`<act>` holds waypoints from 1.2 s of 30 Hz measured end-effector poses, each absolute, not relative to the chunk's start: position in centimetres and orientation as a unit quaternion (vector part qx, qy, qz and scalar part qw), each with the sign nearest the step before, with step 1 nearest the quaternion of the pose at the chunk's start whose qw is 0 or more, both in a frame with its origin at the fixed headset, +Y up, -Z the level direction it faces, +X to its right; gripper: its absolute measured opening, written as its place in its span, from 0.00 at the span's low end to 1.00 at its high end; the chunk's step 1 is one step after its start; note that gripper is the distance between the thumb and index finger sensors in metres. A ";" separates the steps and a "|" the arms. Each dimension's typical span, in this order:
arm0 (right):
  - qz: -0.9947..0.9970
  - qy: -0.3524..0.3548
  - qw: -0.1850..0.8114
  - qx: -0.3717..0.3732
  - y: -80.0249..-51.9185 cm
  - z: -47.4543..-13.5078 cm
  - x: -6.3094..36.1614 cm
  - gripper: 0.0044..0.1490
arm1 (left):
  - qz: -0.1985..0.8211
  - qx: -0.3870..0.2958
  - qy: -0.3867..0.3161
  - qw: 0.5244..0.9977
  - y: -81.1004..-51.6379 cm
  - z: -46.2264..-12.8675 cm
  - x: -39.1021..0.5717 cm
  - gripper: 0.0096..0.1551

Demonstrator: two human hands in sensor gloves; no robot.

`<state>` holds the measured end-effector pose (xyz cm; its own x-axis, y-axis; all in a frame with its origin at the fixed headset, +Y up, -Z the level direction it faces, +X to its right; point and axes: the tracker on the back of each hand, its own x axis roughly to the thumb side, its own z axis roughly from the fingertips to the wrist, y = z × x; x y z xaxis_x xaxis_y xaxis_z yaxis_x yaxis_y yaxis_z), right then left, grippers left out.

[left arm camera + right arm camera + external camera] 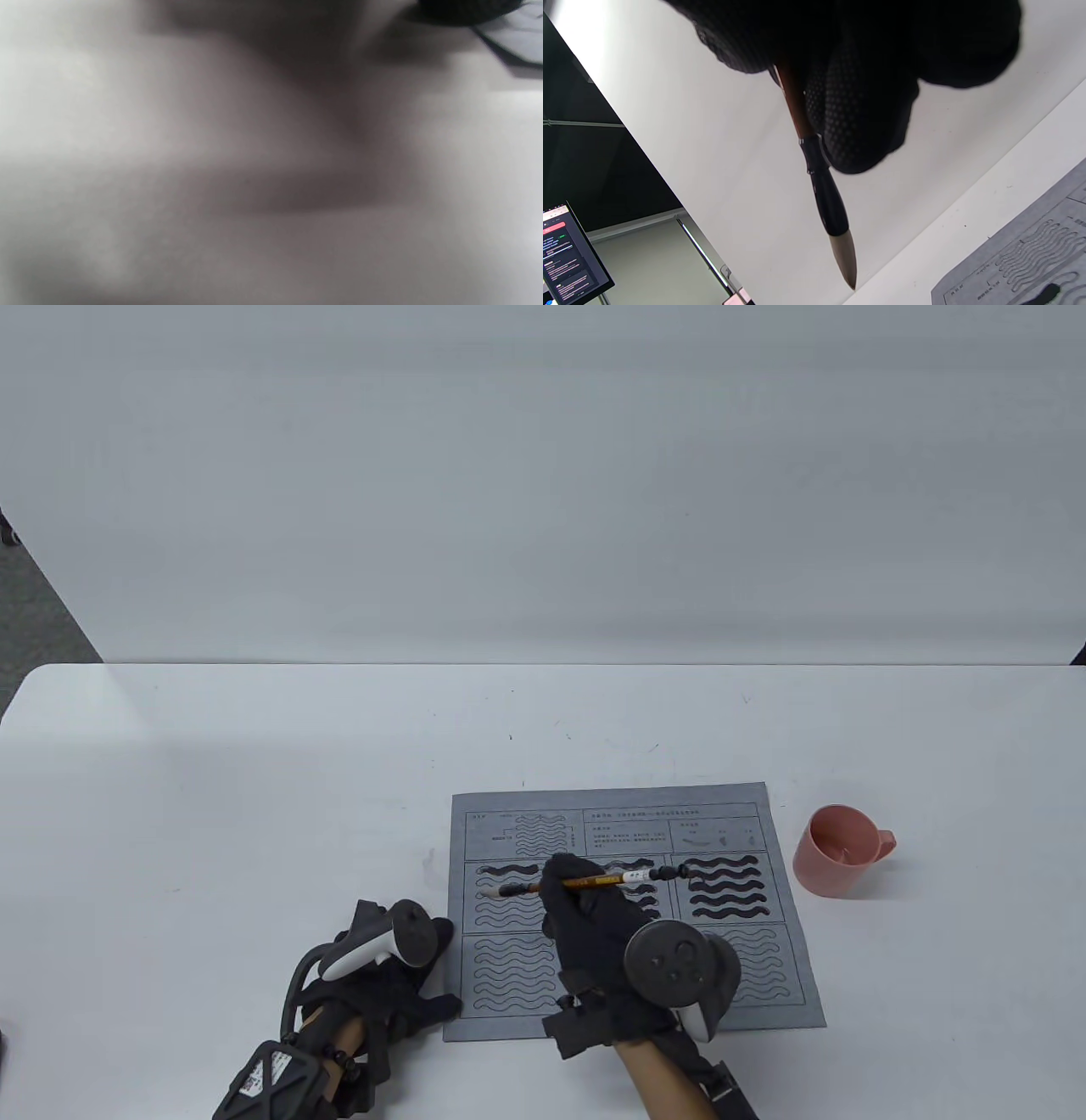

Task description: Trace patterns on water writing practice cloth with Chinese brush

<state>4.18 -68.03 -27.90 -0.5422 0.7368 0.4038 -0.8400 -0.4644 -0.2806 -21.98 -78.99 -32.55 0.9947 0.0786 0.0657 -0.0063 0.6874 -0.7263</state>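
The left hand point(382, 976) rests on the table point(212, 814) at the cloth's lower left corner, probably to keep the sheet from sliding; its wrist view is too blurred to tell how far the fingers are open. The cloth point(632, 912) lies flat near the table's front edge, a grey sheet printed with boxed wavy lines: the rows at its middle right are filled dark, and the lower boxes are only outlined. Above it the right hand point(594, 925) pinches the brush point(585, 883) mid-shaft, the brush lying nearly level with its pale tip point(845, 262) pointing left, seemingly off the cloth. A pink cup point(836, 850) stands just right of the cloth, handy for dipping.
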 end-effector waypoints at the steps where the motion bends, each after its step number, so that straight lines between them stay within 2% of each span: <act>1: 0.858 -0.216 0.448 0.126 -68.6 -28.0 3.9 0.25 | 0.023 -0.394 -0.046 0.917 -79.0 -32.6 -22.0 0.56; 3: 0.862 -0.209 0.433 0.159 -69.0 -28.1 4.3 0.25 | 0.024 -0.398 -0.046 0.916 -79.0 -32.6 -22.0 0.56; 5: 0.850 -0.192 0.460 0.168 -69.4 -28.3 5.1 0.25 | 0.025 -0.403 -0.048 0.913 -79.0 -32.6 -22.0 0.56; 10: 0.826 -0.156 0.528 0.119 -71.3 -28.9 6.7 0.25 | 0.059 -0.408 -0.055 0.910 -79.0 -32.8 -22.3 0.55; 16: 0.844 -0.140 0.502 0.122 -72.1 -29.4 6.1 0.26 | 0.082 -0.391 -0.060 0.915 -78.6 -32.8 -22.3 0.53; 23: 0.882 -0.142 0.418 0.165 -72.6 -29.1 3.9 0.26 | 0.023 -0.383 -0.059 0.922 -79.2 -32.6 -21.4 0.53; 36: 0.883 -0.115 0.428 0.153 -73.2 -29.3 4.1 0.26 | 0.030 -0.393 -0.051 0.918 -79.1 -32.5 -21.6 0.52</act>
<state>4.05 -73.19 -29.33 -0.5873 0.7203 0.3692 -0.7909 -0.6076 -0.0727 -21.58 -79.08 -32.55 0.9930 0.0947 0.0707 -0.0142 0.6899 -0.7238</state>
